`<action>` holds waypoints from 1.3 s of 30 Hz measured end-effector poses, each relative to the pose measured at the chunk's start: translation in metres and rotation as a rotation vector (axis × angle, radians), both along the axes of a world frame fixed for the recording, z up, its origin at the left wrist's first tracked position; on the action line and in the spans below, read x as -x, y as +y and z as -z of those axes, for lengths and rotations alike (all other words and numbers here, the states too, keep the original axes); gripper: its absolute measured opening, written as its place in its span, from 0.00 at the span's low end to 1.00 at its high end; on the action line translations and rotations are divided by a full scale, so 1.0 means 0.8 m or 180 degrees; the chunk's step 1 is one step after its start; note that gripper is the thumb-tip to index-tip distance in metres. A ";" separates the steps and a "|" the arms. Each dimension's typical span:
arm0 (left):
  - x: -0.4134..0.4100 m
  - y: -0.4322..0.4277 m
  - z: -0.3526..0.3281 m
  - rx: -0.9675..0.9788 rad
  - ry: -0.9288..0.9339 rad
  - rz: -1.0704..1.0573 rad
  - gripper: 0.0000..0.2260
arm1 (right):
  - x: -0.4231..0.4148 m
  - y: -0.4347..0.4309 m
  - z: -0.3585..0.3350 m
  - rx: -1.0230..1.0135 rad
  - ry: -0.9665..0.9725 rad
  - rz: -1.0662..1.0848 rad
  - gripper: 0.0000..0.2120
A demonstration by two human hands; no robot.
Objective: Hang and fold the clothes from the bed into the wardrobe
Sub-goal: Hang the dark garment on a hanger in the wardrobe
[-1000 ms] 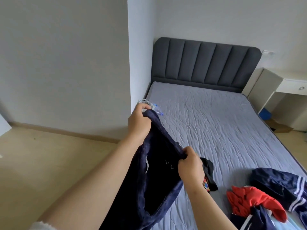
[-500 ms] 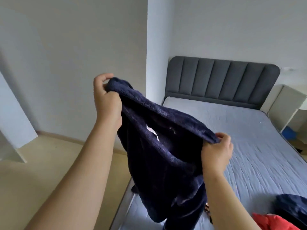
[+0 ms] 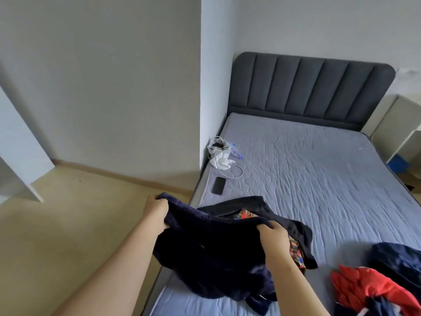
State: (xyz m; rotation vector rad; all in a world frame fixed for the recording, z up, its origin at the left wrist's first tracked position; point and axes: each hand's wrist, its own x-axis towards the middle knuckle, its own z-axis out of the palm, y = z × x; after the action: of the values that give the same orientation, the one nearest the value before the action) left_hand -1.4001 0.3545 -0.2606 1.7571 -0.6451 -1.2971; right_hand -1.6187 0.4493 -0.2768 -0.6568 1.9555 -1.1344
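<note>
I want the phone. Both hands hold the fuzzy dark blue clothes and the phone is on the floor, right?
Not the floor. The head view shows the black phone lying on the mattress near its edge. The left hand and right hand do hold the navy fleece garment.

One head-worn wide-angle view, from just beside the bed [image 3: 319, 179], at its near left edge, looking forward and down toward its headboard [image 3: 312, 87], close over that edge, margins seemingly lens-bent.
</note>
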 end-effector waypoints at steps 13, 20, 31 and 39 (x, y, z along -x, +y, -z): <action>-0.073 0.087 -0.105 0.2039 -0.0626 0.2108 0.27 | -0.168 -0.039 -0.055 0.1174 0.0212 -0.3262 0.24; -0.188 0.133 -0.036 0.0560 -0.1003 -0.0025 0.10 | -0.277 -0.036 -0.046 0.1130 -0.1343 -0.2202 0.14; -0.408 0.169 -0.015 -0.0709 -0.0368 -0.0512 0.05 | -0.556 -0.059 -0.063 0.1215 -0.1902 -0.2354 0.13; -0.662 0.155 -0.056 0.0874 0.0501 -0.2935 0.10 | -0.765 -0.071 -0.068 0.0547 -0.2341 -0.2706 0.18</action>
State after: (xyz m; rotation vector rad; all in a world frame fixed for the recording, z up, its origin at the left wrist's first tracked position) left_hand -0.8701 0.4781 -0.2159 1.4167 0.1033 -0.6442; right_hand -1.0070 0.3922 -0.2224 -0.8792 0.8154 -0.8150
